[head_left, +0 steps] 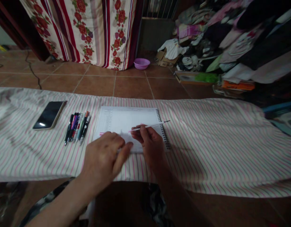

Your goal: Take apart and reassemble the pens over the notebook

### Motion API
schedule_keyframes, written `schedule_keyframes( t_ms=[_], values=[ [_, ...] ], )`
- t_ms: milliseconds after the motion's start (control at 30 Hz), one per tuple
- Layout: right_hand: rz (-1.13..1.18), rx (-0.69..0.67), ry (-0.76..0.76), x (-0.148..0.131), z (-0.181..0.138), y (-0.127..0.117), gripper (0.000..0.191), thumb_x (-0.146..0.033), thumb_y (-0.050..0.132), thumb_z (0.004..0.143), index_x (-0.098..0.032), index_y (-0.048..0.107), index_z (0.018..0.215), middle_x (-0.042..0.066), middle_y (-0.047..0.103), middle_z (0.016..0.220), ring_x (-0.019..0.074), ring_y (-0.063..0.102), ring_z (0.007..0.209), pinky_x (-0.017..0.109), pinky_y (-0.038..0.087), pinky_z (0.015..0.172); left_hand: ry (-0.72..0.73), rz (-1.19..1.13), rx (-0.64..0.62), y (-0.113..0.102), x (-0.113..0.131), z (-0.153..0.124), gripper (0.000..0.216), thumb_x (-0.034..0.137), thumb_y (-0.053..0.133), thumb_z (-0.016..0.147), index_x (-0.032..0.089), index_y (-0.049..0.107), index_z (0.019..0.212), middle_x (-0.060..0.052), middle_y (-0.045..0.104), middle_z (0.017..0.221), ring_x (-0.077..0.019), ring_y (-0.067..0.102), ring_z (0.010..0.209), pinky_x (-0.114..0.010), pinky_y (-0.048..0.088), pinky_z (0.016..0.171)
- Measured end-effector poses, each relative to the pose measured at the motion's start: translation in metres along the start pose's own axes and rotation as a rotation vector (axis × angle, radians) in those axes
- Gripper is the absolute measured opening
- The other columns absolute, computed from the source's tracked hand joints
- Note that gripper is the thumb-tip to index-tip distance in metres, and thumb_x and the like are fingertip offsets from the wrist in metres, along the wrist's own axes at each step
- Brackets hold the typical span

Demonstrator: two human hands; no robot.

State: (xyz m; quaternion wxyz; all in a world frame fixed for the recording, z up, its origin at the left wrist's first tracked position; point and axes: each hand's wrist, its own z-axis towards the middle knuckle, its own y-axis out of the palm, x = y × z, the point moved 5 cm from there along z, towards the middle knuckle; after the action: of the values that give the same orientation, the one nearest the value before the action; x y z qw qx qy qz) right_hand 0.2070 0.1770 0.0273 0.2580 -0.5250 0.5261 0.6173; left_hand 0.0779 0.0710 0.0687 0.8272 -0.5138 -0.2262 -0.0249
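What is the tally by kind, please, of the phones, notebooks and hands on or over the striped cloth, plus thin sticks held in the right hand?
Phone: 1
Notebook: 1
Hands: 2 (left hand, right hand)
Thin stick in the right hand: 1
Total: 5

Bare forearms (65, 198) are extended forward, the left hand (104, 154) held back-side up with fingers curled and thumb out, the right hand (152, 143) drawn into a pinch.
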Motion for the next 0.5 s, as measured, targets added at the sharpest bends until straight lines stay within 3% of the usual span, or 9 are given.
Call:
schedule_keyframes(
  t_ms=[233, 367, 500],
  values=[
    [-0.003, -0.013, 0.007, 0.001, 0.000, 0.004, 0.022, -0.037, 0.061, 0.078, -0.015, 0.064, 0.077, 0.004, 0.069, 0.081, 0.0131, 0.067, 0.070, 0.027, 0.058, 0.069, 0.092, 0.251, -0.183, 0.013, -0.024, 0.007, 0.020, 0.027, 0.049, 0.086, 0.027, 0.064, 0.100, -0.006, 0.058, 0.096, -0.0216, 0.056, 0.086, -0.028, 0.048, 0.060],
    [-0.024, -0.023, 0.006, 0.005, 0.000, 0.007, 0.022, -0.037, 0.062, 0.077, -0.015, 0.063, 0.075, 0.003, 0.069, 0.078, 0.0128, 0.067, 0.068, 0.027, 0.058, 0.068, 0.037, 0.264, -0.191, 0.020, -0.032, 0.007, 0.022, 0.024, 0.047, 0.087, 0.025, 0.065, 0.098, -0.006, 0.059, 0.093, -0.0212, 0.057, 0.086, -0.025, 0.046, 0.056],
    [-0.065, -0.043, -0.020, 0.006, 0.001, 0.010, 0.022, -0.038, 0.061, 0.077, -0.015, 0.063, 0.077, 0.003, 0.069, 0.077, 0.0134, 0.067, 0.067, 0.028, 0.058, 0.067, 0.023, 0.151, -0.163, 0.020, -0.025, 0.006, 0.021, 0.030, 0.046, 0.088, 0.022, 0.064, 0.097, -0.005, 0.061, 0.091, -0.0213, 0.056, 0.085, -0.028, 0.045, 0.060]
  ],
)
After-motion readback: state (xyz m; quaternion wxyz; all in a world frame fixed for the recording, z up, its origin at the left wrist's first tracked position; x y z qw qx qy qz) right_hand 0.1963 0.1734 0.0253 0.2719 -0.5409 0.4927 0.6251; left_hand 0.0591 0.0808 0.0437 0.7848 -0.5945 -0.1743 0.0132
